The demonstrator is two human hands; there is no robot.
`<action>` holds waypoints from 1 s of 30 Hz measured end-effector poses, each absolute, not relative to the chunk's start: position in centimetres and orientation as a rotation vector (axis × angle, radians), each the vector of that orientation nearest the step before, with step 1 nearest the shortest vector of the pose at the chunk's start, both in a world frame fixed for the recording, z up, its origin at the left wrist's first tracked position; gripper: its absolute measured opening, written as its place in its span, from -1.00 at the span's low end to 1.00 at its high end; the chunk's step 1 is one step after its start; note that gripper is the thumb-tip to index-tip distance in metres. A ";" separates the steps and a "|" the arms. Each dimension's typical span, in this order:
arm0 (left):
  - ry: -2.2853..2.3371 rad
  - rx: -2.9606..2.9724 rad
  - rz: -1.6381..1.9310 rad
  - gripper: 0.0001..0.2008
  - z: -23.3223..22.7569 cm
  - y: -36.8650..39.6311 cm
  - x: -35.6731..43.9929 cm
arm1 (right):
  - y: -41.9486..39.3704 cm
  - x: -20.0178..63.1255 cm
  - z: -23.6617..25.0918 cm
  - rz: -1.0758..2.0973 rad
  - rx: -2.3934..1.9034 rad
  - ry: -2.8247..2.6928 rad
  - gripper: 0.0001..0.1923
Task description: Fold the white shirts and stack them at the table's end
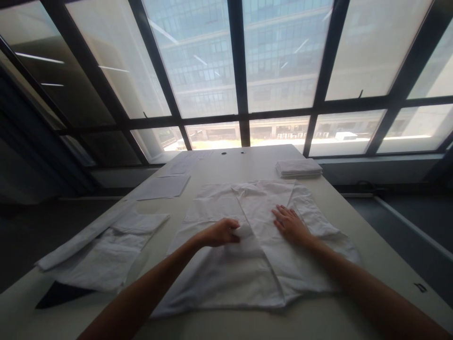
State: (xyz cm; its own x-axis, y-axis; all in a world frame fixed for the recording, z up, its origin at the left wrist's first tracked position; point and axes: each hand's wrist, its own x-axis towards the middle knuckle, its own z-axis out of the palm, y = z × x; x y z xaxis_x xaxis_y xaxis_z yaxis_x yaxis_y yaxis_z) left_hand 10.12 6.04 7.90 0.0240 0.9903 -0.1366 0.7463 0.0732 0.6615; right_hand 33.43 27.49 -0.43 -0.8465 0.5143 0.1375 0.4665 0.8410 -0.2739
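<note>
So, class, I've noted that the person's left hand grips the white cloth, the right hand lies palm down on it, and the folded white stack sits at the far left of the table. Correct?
Not quite: the head view shows the folded white stack at the far right of the table. The left hand does grip the white cloth, and the right hand lies palm down on it.

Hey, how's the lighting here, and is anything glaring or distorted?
All in the head view: windows backlight the room, glaring most in the lower panes; the middle cloth greys toward its near edge; window frames fan outward, suggesting wide-angle stretch.
</note>
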 end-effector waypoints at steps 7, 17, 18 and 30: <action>1.268 1.851 0.145 -0.48 10.8 1.7 11.0 | 27.3 33.3 -0.3 0.324 -0.787 -2.826 -0.44; 1.982 2.231 0.522 -0.58 4.5 15.1 14.0 | 23.7 32.6 0.0 0.276 -0.571 -2.946 -0.33; 2.022 2.230 0.482 -0.56 3.6 16.5 14.0 | 23.4 32.9 0.0 0.266 -0.565 -2.956 -0.31; 2.130 2.297 0.262 -0.43 -0.2 16.1 14.8 | 23.4 33.1 0.6 0.418 -0.609 -2.839 -0.36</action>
State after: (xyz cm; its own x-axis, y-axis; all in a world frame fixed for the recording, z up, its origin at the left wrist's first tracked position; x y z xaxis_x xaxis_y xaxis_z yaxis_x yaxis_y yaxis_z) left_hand 14.82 16.07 -0.17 0.0678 0.9901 0.1232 0.9904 -0.0817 0.1116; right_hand 33.12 23.42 0.55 -0.8931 0.4271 0.1410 0.3684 0.8745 -0.3155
